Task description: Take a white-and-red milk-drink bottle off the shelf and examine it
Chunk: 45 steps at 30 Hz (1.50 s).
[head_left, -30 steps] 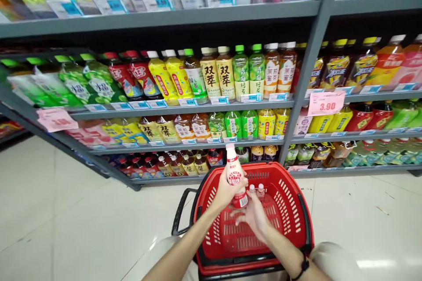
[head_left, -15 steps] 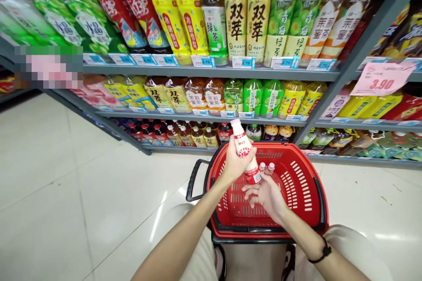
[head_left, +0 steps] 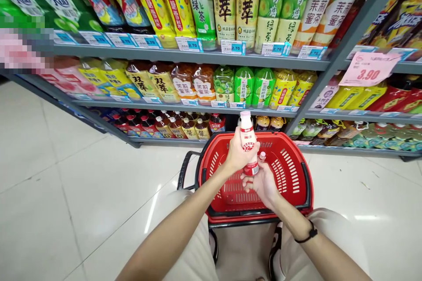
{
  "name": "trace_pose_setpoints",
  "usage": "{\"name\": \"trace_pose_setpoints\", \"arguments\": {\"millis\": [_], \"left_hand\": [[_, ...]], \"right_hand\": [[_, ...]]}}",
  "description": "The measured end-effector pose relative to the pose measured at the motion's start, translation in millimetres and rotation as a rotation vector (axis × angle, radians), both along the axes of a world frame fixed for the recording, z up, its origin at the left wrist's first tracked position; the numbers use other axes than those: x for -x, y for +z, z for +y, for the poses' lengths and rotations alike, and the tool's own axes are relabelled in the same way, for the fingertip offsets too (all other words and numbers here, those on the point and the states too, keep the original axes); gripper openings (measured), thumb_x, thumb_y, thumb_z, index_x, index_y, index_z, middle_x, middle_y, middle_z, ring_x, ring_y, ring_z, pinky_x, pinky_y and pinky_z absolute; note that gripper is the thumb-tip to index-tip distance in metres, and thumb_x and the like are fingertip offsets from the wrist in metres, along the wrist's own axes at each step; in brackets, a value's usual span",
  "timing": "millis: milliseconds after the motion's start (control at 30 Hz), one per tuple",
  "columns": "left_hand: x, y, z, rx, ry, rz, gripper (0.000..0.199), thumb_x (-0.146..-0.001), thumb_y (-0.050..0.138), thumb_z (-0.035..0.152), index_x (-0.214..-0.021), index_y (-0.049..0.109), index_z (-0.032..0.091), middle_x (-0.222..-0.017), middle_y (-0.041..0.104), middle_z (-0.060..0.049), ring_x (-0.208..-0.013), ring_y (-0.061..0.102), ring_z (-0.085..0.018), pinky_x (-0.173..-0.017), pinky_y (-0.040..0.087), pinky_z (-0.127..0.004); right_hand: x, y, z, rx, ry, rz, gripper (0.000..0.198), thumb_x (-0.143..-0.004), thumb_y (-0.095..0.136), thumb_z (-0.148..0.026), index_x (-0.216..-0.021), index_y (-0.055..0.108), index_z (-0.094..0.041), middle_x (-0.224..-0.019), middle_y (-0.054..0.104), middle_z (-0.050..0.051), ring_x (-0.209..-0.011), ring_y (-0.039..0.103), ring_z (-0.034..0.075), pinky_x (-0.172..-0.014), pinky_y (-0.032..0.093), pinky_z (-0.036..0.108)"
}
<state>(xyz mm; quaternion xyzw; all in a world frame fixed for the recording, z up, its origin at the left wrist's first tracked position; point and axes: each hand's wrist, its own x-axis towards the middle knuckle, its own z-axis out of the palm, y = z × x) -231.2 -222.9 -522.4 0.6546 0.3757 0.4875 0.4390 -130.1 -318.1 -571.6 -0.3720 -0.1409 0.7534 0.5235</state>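
The left hand [head_left: 235, 156] is wrapped around a small plastic drink bottle [head_left: 248, 140], white with a red label and a rounded cap, held upright above the red basket [head_left: 293, 175]. The right hand [head_left: 263, 182] is curled just under it, its fingers closed on another small bottle [head_left: 262, 156] of which only the pale cap shows. The basket is glossy slotted plastic with black handles, on smooth pale floor tiles [head_left: 82, 193] before grey metal shelves [head_left: 198, 57] of tea bottles
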Motion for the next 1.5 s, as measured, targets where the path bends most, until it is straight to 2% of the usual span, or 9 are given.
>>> {"name": "trace_pose_setpoints", "arguments": {"millis": [400,833,1067,1333,1500], "left_hand": [[-3.4,-1.3,-2.8,0.015,-0.026,0.013,0.034,-0.087,0.074,0.027,-0.111,0.050,0.021,-0.097,0.071,-0.004,-0.076,0.068,-0.016,-0.071,0.054,-0.027],[-1.7,-2.2,-3.5,0.038,-0.067,0.022,0.035,-0.090,0.075,0.029,-0.113,0.051,0.020,-0.101,0.072,-0.006,-0.081,0.069,-0.017,-0.076,0.055,-0.029],[-0.9,-3.0,-3.8,0.023,-0.033,0.060,0.039,-0.083,0.081,0.029,-0.109,0.052,0.020,-0.096,0.073,-0.004,-0.078,0.068,-0.017,-0.073,0.055,-0.029],[-2.2,-2.8,-4.7,0.043,-0.044,0.048,0.042,-0.082,0.084,0.031,-0.107,0.052,0.021,-0.096,0.074,-0.004,-0.077,0.069,-0.017,-0.073,0.055,-0.029],[-3.5,-1.5,-4.8,0.047,-0.032,0.031,0.042,-0.081,0.084,0.031,-0.107,0.053,0.020,-0.095,0.074,-0.004,-0.077,0.069,-0.017,-0.073,0.055,-0.029]], "right_hand": [[-4.2,-1.1,-4.5,0.045,0.039,0.031,0.040,-0.094,0.051,-0.056,-0.091,0.063,-0.017,-0.074,0.069,0.009,-0.059,0.062,0.020,-0.047,0.043,0.027],[-3.4,-4.8,-4.0,0.074,0.022,0.037,0.040,-0.093,0.052,-0.056,-0.091,0.062,-0.017,-0.070,0.067,0.007,-0.055,0.059,0.019,-0.046,0.040,0.026],[-2.4,-3.6,-5.2,0.080,0.032,0.036,0.039,-0.095,0.047,-0.055,-0.090,0.061,-0.018,-0.072,0.067,0.008,-0.056,0.059,0.019,-0.046,0.038,0.026],[-1.1,2.3,-4.9,0.100,0.021,0.062,0.040,-0.095,0.043,-0.051,-0.098,0.063,-0.016,-0.075,0.069,0.009,-0.058,0.060,0.021,-0.045,0.037,0.027],[-0.7,4.0,-5.9,0.105,0.018,0.055,0.038,-0.096,0.043,-0.051,-0.094,0.062,-0.017,-0.072,0.069,0.009,-0.059,0.062,0.022,-0.046,0.039,0.028]]}}
